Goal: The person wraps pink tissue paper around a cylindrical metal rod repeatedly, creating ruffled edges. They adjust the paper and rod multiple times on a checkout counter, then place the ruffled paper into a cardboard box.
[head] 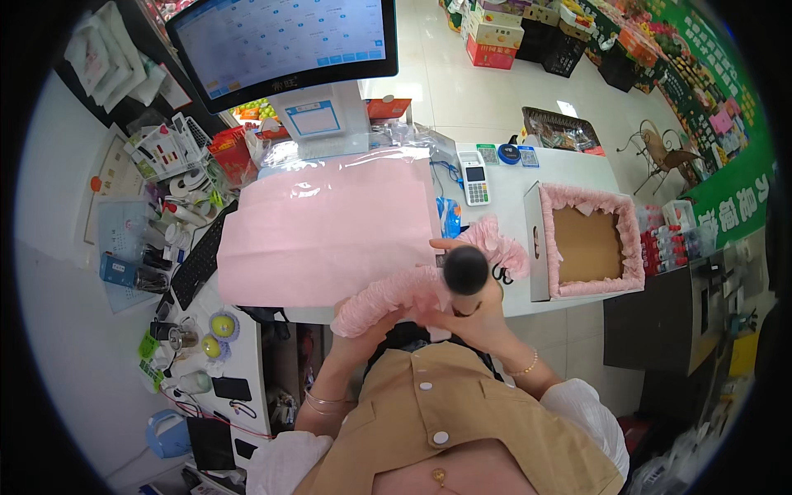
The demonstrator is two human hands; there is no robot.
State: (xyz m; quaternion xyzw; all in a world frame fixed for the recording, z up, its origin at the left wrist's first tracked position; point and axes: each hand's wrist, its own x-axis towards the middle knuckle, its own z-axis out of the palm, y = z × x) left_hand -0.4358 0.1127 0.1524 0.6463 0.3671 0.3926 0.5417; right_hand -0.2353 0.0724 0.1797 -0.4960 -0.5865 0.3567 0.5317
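A gathered roll of pink wrapping paper (390, 300) lies across my two hands, close in front of my apron. My left hand (374, 331) grips it from below, fingers mostly hidden under the ruffles. With its fingers on the roll's right end, my right hand (486, 318) holds the paper. A round black object (466, 270) covers part of that hand; I cannot tell what it is. Flat pink sheets (328, 229) are spread on the counter just beyond. Another crumpled pink strip (492, 244) lies past my right hand, beside black scissor handles (502, 274).
To the right stands a cardboard box (536, 244) with a ruffled pink rim. A card payment terminal (475, 179) sits behind the strip. A monitor (281, 43) rises at the back left; a black keyboard (204, 257) and two wrapped fruits (221, 325) are at left.
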